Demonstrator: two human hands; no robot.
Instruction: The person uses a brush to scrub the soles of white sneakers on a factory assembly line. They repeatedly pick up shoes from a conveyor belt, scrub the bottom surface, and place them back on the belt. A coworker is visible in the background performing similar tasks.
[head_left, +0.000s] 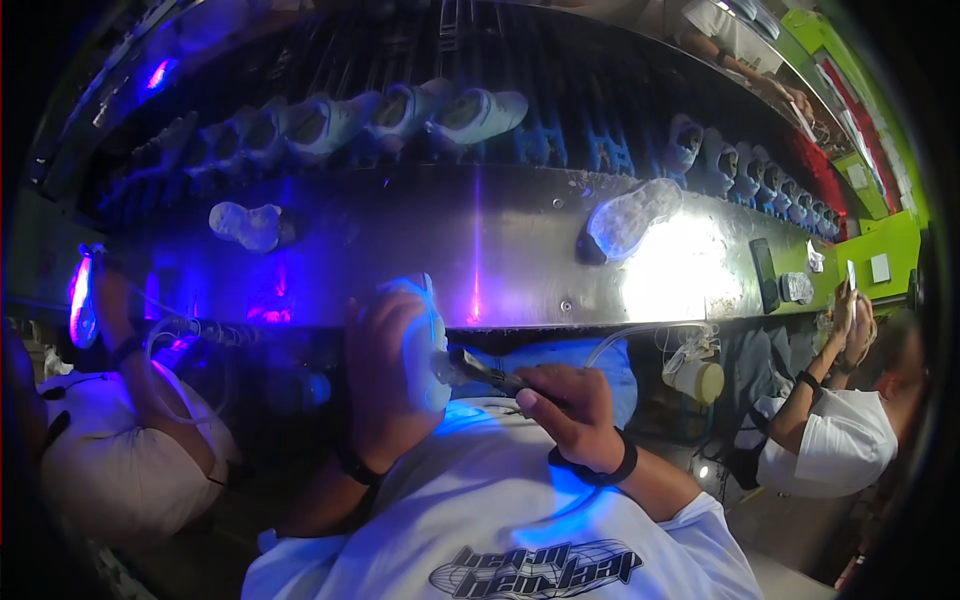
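Note:
My left hand (380,375) grips a white shoe (425,345), held close to my chest and lit blue-violet. My right hand (565,405) holds a dark pen-like tool (480,372) whose tip touches the side of the shoe. A black band sits on each wrist. Ahead of me runs a metal work surface (480,270) with a shoe sole (630,215) lying on it at the right and a white shoe part (248,225) at the left.
A row of white shoes (400,110) rides on a dark conveyor behind the metal surface. A person in white (840,435) sits at my right, another (120,440) at my left holding a glowing item. A cup (698,378) hangs by tubing.

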